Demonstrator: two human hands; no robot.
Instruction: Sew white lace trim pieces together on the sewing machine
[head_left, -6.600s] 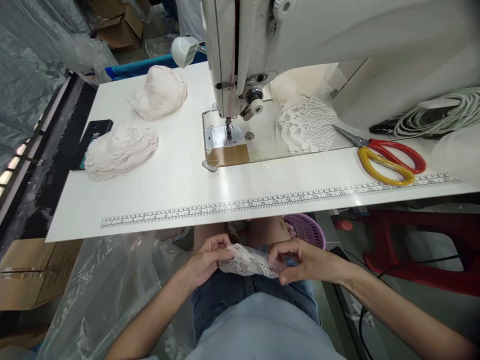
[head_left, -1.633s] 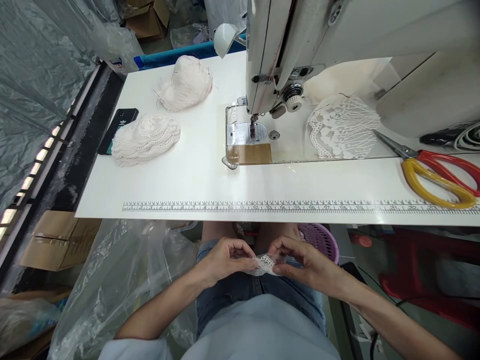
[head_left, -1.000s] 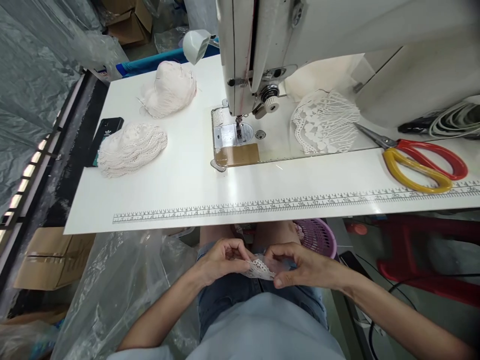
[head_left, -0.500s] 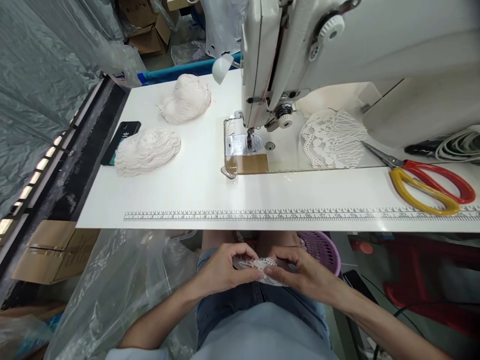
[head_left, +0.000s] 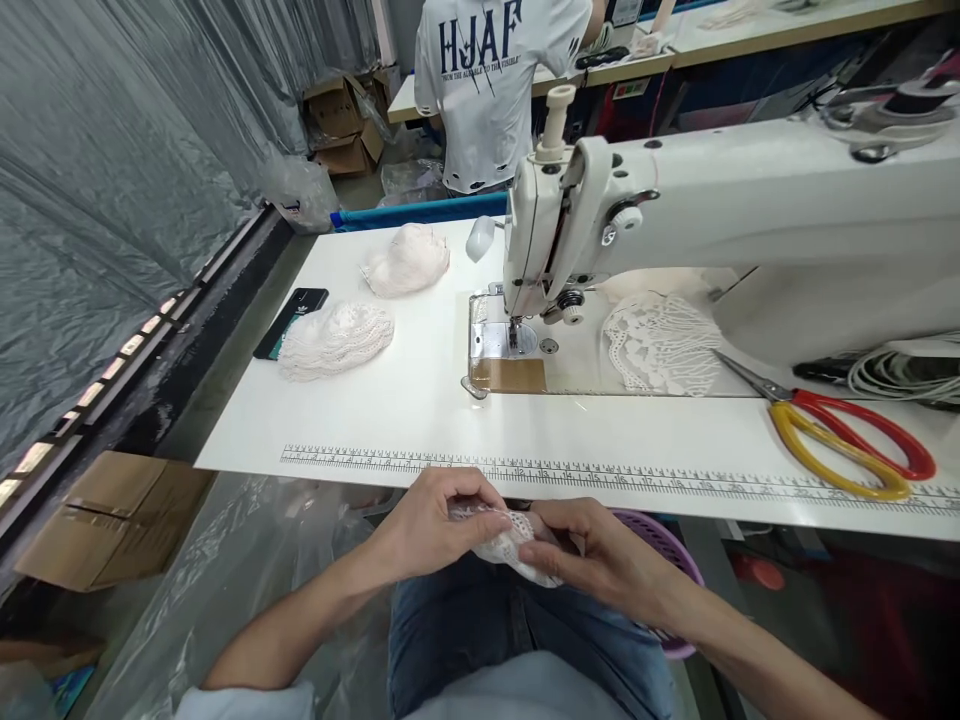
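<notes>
A white lace piece point(head_left: 504, 545) is pinched between my two hands, above my lap at the table's front edge. My left hand point(head_left: 442, 520) grips its left end with thumb and fingers. On its right side, my right hand point(head_left: 592, 550) presses it between thumb and curled fingers, which hide part of it. The sewing machine point(head_left: 547, 230) stands beyond, its needle area point(head_left: 514, 335) with no fabric under it. A fan of white lace point(head_left: 660, 345) lies on the machine bed. To the left rest a stack of lace pieces point(head_left: 337, 340) and a pale padded cup point(head_left: 407, 262).
Scissors point(head_left: 847, 440) with red and yellow handles lie at the right of the white table point(head_left: 420, 410). A dark phone-like object point(head_left: 289, 325) sits partly under the lace stack. A purple basket point(head_left: 664, 545) is below the table. Another person point(head_left: 484, 100) is beyond the machine.
The view has tilted up, bringing more of the machine and the other person into sight. My hands have risen closer to the table edge, and the lace between them is tilted differently.
</notes>
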